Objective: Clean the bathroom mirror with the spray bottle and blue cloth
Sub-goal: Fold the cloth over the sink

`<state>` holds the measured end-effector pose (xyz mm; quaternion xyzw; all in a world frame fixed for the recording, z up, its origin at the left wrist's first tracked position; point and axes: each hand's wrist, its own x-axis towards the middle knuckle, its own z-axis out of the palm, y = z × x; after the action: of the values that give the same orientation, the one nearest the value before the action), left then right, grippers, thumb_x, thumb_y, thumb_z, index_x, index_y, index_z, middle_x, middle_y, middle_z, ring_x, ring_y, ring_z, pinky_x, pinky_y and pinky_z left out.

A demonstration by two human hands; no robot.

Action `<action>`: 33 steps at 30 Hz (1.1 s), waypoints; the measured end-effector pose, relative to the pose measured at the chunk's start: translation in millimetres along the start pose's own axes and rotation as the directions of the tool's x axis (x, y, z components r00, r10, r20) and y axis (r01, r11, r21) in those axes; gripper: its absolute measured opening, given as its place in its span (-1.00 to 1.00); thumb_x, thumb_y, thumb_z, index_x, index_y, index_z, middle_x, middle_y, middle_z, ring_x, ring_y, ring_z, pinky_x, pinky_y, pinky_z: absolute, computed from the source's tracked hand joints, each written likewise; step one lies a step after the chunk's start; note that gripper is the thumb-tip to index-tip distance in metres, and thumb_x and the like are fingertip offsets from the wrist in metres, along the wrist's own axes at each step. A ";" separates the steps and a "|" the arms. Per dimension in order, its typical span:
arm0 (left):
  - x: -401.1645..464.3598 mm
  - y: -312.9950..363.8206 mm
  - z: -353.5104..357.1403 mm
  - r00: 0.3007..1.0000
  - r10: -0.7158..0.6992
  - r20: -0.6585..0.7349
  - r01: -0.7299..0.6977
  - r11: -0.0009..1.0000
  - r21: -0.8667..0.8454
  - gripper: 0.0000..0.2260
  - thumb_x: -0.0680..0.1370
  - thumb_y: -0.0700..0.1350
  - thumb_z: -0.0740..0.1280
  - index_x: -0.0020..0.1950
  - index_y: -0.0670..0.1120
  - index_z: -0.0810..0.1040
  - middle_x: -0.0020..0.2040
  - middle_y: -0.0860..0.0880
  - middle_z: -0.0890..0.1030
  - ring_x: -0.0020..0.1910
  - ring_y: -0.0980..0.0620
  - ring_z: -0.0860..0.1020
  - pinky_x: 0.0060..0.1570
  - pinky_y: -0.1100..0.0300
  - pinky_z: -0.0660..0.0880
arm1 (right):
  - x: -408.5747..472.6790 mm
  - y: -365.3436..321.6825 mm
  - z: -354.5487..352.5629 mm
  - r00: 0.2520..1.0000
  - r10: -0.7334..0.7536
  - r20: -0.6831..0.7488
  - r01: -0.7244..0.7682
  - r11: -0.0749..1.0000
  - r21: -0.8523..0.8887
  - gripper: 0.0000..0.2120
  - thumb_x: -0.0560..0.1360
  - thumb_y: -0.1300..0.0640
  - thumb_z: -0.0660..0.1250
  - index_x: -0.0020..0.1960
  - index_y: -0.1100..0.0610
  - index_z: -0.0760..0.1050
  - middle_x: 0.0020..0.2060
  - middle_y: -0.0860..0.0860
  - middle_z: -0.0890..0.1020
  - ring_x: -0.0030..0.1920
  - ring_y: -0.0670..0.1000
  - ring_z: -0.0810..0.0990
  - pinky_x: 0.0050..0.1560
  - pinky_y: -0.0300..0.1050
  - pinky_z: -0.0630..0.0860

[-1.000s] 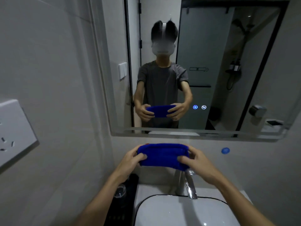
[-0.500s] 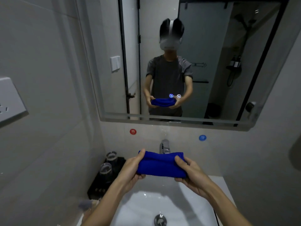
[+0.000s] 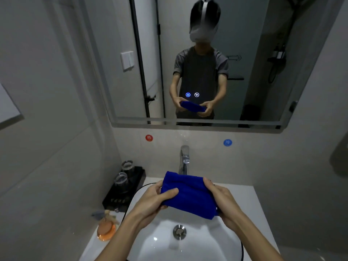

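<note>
A folded blue cloth (image 3: 190, 194) is held over the white sink (image 3: 222, 247). My left hand (image 3: 154, 200) grips its left end with the thumb on top. My right hand (image 3: 220, 199) grips its right end. The bathroom mirror (image 3: 244, 44) hangs on the wall above the tap and shows a person holding the cloth. A spray bottle with orange liquid (image 3: 106, 227) lies at the left of the counter, beside the basin.
A chrome tap (image 3: 184, 161) stands behind the basin. A black tray (image 3: 139, 178) with two glasses sits at the back left. Red (image 3: 149, 138) and blue (image 3: 227, 142) round stickers mark the wall below the mirror. Tiled walls close in on both sides.
The view has tilted down and back from the mirror. Both hands have lowered the cloth from mirror-edge height to just above the basin, still gripping its two ends.
</note>
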<state>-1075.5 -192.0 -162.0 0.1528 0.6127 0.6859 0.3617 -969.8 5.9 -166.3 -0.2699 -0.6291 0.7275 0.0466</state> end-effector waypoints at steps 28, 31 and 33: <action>-77.7 -31.7 -104.7 0.905 0.153 -0.397 -0.168 0.986 -0.004 -0.76 0.58 -0.06 0.30 0.20 -0.10 0.60 -0.07 -0.09 0.74 -0.11 0.00 0.70 -0.22 0.22 0.58 | -18.9 22.4 121.4 0.926 -0.251 0.283 0.287 0.954 -0.092 -0.84 0.56 0.04 0.35 0.06 0.12 0.56 -0.10 0.02 0.69 -0.15 0.00 0.66 -0.25 -0.19 0.55; -91.3 -35.4 -125.1 0.880 0.033 -0.473 -0.049 0.999 -0.022 -0.79 0.62 -0.04 0.30 0.11 -0.10 0.66 -0.03 -0.12 0.75 -0.01 -0.10 0.70 0.01 0.03 0.60 | -14.1 50.0 156.1 0.959 0.041 0.279 -0.061 0.996 0.064 -0.73 0.60 -0.04 0.30 0.13 0.15 0.55 0.01 0.14 0.70 0.03 0.17 0.68 0.09 0.15 0.61; -105.6 -41.8 -142.7 0.870 -0.049 -0.490 0.049 0.999 -0.013 -0.76 0.64 0.00 0.28 0.09 -0.10 0.67 -0.01 -0.10 0.75 0.02 -0.09 0.70 0.12 0.00 0.58 | -10.3 71.9 177.1 0.946 0.181 0.269 -0.201 0.978 0.051 -0.69 0.62 -0.06 0.26 0.17 0.16 0.52 0.06 0.15 0.69 0.07 0.20 0.66 0.16 0.20 0.58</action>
<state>-1082.7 -368.8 -206.0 -0.0416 0.6879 0.6930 0.2118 -1021.5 -170.6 -219.3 -0.2287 -0.5718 0.7818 -0.0975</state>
